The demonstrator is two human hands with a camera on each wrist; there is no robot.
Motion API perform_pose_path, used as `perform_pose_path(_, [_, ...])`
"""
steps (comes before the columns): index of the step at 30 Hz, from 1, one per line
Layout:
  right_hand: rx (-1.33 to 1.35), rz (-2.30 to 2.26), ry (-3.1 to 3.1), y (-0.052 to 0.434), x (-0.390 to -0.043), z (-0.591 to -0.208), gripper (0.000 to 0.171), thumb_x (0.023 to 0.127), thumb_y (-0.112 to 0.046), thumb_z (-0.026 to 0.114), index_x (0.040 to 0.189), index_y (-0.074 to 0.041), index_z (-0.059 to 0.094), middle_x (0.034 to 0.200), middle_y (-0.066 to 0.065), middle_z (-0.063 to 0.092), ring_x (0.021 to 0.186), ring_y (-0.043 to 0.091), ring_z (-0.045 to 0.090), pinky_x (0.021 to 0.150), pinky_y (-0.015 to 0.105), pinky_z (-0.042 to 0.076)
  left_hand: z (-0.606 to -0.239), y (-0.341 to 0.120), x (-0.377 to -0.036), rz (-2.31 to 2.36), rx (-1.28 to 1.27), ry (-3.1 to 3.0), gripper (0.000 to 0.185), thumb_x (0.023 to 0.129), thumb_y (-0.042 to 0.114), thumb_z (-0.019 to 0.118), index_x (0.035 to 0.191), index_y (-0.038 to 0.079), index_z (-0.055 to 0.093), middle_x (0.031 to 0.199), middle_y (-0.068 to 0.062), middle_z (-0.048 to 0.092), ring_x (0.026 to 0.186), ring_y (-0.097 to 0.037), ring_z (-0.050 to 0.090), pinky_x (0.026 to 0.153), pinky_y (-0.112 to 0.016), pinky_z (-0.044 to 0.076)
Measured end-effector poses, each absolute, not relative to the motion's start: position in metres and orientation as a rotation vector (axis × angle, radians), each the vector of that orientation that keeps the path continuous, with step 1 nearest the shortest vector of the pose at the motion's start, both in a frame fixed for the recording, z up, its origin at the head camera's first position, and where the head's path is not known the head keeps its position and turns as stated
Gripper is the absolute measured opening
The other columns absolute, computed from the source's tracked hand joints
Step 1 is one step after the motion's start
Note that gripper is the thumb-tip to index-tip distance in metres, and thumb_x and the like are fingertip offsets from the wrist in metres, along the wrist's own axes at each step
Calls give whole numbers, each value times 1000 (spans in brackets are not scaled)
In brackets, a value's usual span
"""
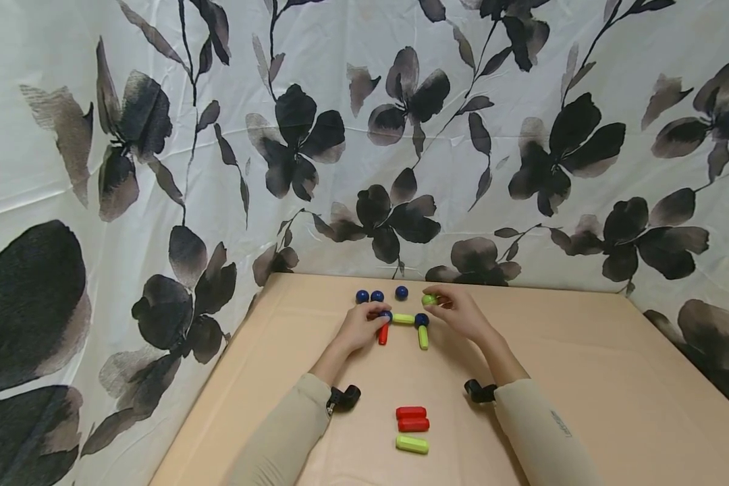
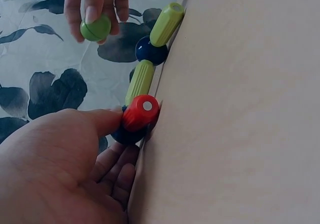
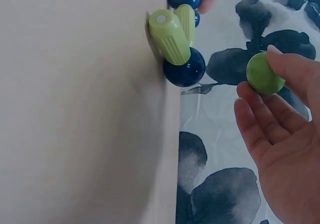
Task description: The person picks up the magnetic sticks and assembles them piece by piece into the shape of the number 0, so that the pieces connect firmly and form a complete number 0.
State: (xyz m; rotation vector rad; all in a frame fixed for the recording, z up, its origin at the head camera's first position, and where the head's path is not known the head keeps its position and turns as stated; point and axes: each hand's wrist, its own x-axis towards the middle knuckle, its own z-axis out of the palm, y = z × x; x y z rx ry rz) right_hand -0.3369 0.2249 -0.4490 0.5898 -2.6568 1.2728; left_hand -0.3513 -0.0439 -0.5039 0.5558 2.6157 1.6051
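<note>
A small chain of magnetic toy pieces lies toward the table's far side. In it, a yellow-green rod (image 1: 403, 319) joins two dark blue balls; a red rod (image 1: 383, 335) points toward me from the left ball (image 2: 128, 137), a second yellow-green rod (image 1: 423, 337) from the right ball (image 1: 422, 320). My left hand (image 1: 360, 328) pinches the left blue ball between thumb and fingers, partly covering it. Held between the right thumb and fingertips is a light green ball (image 3: 264, 73). That right hand (image 1: 464, 316) is just beyond the chain's right end, and the green ball is apart from the chain.
Three loose blue balls sit near the far edge, two side by side (image 1: 369, 296) and one (image 1: 401, 293) farther right. Closer to me lie two red rods (image 1: 412, 418) and a yellow-green rod (image 1: 412, 444). A flower-patterned cloth (image 1: 340, 135) hangs behind the table (image 1: 583, 378).
</note>
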Motion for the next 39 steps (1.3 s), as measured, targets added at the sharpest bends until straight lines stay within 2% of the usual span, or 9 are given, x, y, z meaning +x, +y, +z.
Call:
perform_pose_path(6, [620, 1317, -2668, 230, -327, -449, 34, 98, -10, 73, 131, -8, 69, 124, 10, 71, 105, 23, 67, 93, 32, 55, -504, -42, -350, 1607, 538, 2619, 27, 104, 19, 65, 129, 13, 72, 124, -2, 73, 111, -19, 66, 100, -40, 53])
perform_pose_path(12, [647, 1295, -2735, 233, -324, -444, 36, 96, -8, 74, 132, -8, 69, 127, 10, 71, 107, 23, 67, 98, 35, 56, -503, -42, -351, 1619, 534, 2627, 26, 104, 18, 65, 129, 15, 73, 124, -2, 72, 109, -19, 65, 99, -41, 53])
perform_pose_path(18, [693, 1297, -2793, 237, -324, -442, 36, 93, -8, 78, 128, -9, 72, 126, 10, 72, 107, 24, 69, 96, 35, 58, -504, -42, -352, 1605, 536, 2637, 27, 105, 18, 64, 130, 15, 72, 124, -2, 72, 109, -19, 65, 99, -41, 53])
perform_pose_path(28, [876, 1309, -2936, 238, -320, -443, 34, 93, -13, 79, 125, -5, 72, 115, 7, 72, 96, 22, 62, 84, 27, 53, -507, -43, -351, 1590, 545, 2658, 27, 105, 19, 64, 130, 15, 72, 124, -2, 73, 114, -20, 66, 101, -42, 53])
perform_pose_path(34, [933, 1288, -3002, 234, -318, -445, 31, 90, -17, 83, 119, -9, 77, 111, 2, 74, 99, 23, 64, 90, 38, 53, -507, -43, -351, 1592, 552, 2660, 27, 105, 19, 64, 130, 14, 72, 123, -2, 74, 113, -21, 67, 100, -42, 53])
perform_pose_path(39, [990, 1246, -3058, 234, -317, -445, 33, 89, -21, 83, 120, -9, 77, 111, 0, 73, 99, 25, 63, 87, 38, 50, -506, -43, -350, 1587, 553, 2660, 28, 105, 19, 64, 131, 13, 72, 123, -3, 74, 112, -21, 66, 101, -43, 52])
